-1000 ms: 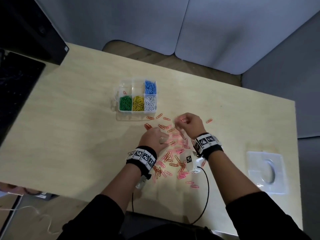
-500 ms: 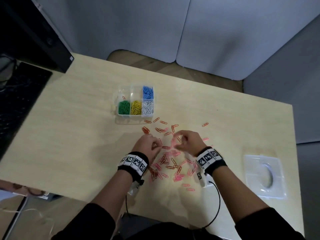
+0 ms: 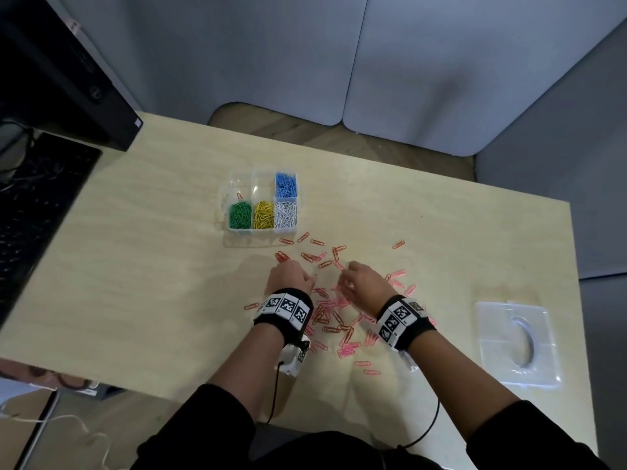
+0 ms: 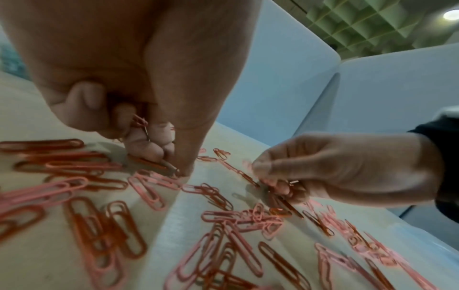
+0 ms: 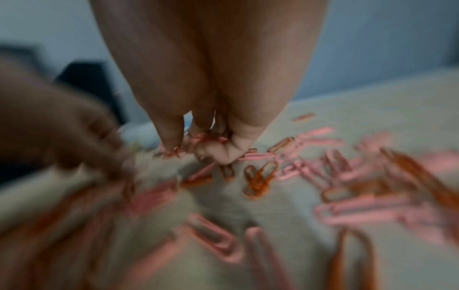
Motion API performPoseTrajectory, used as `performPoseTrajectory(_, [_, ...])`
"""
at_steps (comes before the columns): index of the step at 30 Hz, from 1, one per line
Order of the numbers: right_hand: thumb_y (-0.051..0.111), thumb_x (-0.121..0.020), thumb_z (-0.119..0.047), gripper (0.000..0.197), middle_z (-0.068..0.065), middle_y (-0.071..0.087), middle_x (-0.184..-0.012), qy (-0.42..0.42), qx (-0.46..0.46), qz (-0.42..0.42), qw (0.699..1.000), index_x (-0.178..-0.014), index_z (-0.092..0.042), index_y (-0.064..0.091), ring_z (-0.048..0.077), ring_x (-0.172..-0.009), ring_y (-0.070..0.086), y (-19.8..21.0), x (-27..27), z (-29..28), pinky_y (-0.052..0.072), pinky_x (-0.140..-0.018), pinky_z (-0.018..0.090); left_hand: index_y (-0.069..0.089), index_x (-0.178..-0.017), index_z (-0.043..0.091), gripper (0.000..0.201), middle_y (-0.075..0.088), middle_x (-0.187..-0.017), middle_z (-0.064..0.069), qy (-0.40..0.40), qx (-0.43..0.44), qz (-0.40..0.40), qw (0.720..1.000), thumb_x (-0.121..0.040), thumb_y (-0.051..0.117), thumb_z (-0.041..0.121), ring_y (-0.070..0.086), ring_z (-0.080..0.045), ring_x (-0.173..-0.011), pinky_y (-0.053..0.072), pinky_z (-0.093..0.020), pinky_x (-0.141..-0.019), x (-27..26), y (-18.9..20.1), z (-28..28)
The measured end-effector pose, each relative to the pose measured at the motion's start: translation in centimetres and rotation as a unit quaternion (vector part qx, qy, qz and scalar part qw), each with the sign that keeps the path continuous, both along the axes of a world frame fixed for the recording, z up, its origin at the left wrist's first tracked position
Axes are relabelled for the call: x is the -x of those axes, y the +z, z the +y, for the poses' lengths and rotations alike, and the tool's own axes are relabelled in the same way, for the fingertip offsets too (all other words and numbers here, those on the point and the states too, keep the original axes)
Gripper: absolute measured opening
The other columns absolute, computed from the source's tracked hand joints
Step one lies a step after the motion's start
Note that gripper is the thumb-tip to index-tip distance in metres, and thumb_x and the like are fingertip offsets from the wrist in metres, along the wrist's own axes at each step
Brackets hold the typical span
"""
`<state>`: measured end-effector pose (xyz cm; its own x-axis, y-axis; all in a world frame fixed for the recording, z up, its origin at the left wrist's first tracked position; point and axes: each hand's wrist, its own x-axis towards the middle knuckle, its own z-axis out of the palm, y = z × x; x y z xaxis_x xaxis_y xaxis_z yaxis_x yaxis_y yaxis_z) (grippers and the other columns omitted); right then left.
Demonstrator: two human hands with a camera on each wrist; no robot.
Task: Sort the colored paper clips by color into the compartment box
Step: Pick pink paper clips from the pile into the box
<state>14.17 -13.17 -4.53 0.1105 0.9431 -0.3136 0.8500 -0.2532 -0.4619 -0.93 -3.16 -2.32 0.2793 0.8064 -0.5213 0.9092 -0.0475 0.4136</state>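
Head view: my left hand (image 3: 288, 278) and right hand (image 3: 364, 283) work low over mixed pink paper clips (image 3: 342, 301) and orange paper clips (image 3: 312, 256) scattered on the counter (image 3: 135, 283). Each hand pinches a few clips in curled fingers. The compartment box (image 3: 261, 205) sits beyond them, holding green, yellow, white and blue clips. The two shades look close and clips interlock, so I judge a wrong-coloured clip could ride along.
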Motion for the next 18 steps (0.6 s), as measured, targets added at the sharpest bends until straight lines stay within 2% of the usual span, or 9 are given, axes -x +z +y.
performPoseTrajectory(2, [0.061,-0.096,-0.033,0.02,-0.001,0.064,-0.087,-0.102,0.005,0.105,0.989,-0.09,-0.016,0.069,0.012,-0.075,0.06,0.2,-0.6,-0.8,0.05,-0.068,0.027,0.075,-0.066,0.015,0.029,0.071,-0.067,-0.002,-0.015,0.014,0.01,1.0,-0.085,0.071,0.037,0.068,-0.021,-0.065,0.06,-0.031,-0.068,-0.1,0.1,0.1])
performPoseTrajectory(3, [0.061,-0.096,-0.033,0.021,-0.001,0.067,-0.082,-0.167,0.007,0.19,0.967,-0.09,-0.015,0.07,0.01,-0.069,0.061,0.4,-1.1,-1.3,0.049,-0.064,0.025,0.073,-0.069,0.014,0.027,0.071,-0.073,-0.004,-0.022,0.014,0.01,1.0,-0.087,0.068,0.034,0.067,-0.023,-0.071,0.06,-0.035,-0.072,-0.1,0.3,0.1])
performPoseTrajectory(5, [0.062,-0.096,-0.026,0.023,0.007,0.073,-0.083,-0.272,0.025,0.368,0.889,-0.096,-0.004,0.07,0.012,-0.068,0.064,1.2,-1.9,-2.0,0.05,-0.059,0.021,0.063,-0.073,0.019,0.018,0.067,-0.079,-0.002,-0.036,0.004,-0.009,0.999,-0.09,0.063,0.026,0.064,-0.024,-0.078,0.057,-0.04,-0.076,-0.1,0.6,0.2])
performPoseTrajectory(6, [0.063,-0.096,-0.021,0.023,0.012,0.074,-0.087,-0.3,0.027,0.436,0.848,-0.099,0.001,0.069,0.017,-0.073,0.067,1.6,-2.1,-2.2,0.052,-0.062,0.022,0.056,-0.074,0.02,0.017,0.064,-0.078,-0.001,-0.045,0.003,-0.023,0.999,-0.09,0.06,0.022,0.061,-0.024,-0.077,0.055,-0.039,-0.074,-0.1,0.6,0.3])
performPoseTrajectory(9, [0.061,-0.094,-0.004,0.017,0.016,0.072,-0.089,-0.345,0.034,0.555,0.756,-0.108,0.005,0.065,0.024,-0.077,0.068,2.3,-2.5,-2.4,0.056,-0.069,0.026,0.05,-0.086,0.019,0.009,0.061,-0.081,-0.003,-0.069,0.019,-0.057,0.996,-0.091,0.055,0.012,0.059,-0.023,-0.075,0.054,-0.039,-0.071,-0.2,0.7,0.7])
performPoseTrajectory(11, [0.054,-0.094,0.005,0.021,0.015,0.069,-0.086,-0.368,0.045,0.61,0.7,-0.113,0.004,0.064,0.021,-0.071,0.067,2.6,-2.6,-2.0,0.058,-0.068,0.025,0.056,-0.104,0.02,0.018,0.066,-0.096,-0.004,-0.059,0.041,-0.091,0.993,-0.091,0.054,0.008,0.063,-0.022,-0.084,0.055,-0.038,-0.078,-0.5,0.7,1.2])
performPoseTrajectory(13, [0.049,-0.095,0.009,0.022,0.013,0.067,-0.084,-0.376,0.051,0.648,0.66,-0.107,0.004,0.066,0.02,-0.067,0.064,2.8,-2.7,-1.6,0.058,-0.069,0.025,0.062,-0.117,0.016,0.026,0.066,-0.108,-0.002,-0.054,0.056,-0.119,0.99,-0.094,0.052,0.009,0.064,-0.022,-0.094,0.053,-0.032,-0.086,-0.9,1.0,1.7])
performPoseTrajectory(15, [0.047,-0.095,0.008,0.02,0.015,0.065,-0.083,-0.38,0.062,0.655,0.65,-0.101,0.006,0.066,0.021,-0.066,0.062,2.6,-2.7,-1.1,0.056,-0.068,0.026,0.072,-0.104,0.011,0.024,0.067,-0.097,0.003,-0.035,0.066,-0.136,0.988,-0.095,0.05,0.012,0.066,-0.015,-0.083,0.05,-0.021,-0.075,-1.3,1.2,2.2])
performPoseTrajectory(18, [0.057,-0.094,-0.007,0.022,0.012,0.062,-0.078,-0.378,0.08,0.601,0.7,-0.104,0.009,0.069,0.019,-0.063,0.055,1.9,-2.3,-0.4,0.048,-0.054,0.025,0.068,-0.072,0.001,0.03,0.059,-0.07,-0.003,0.015,0.035,-0.125,0.991,-0.092,0.046,0.007,0.053,-0.019,-0.064,0.037,-0.023,-0.057,-2.0,0.7,3.0])
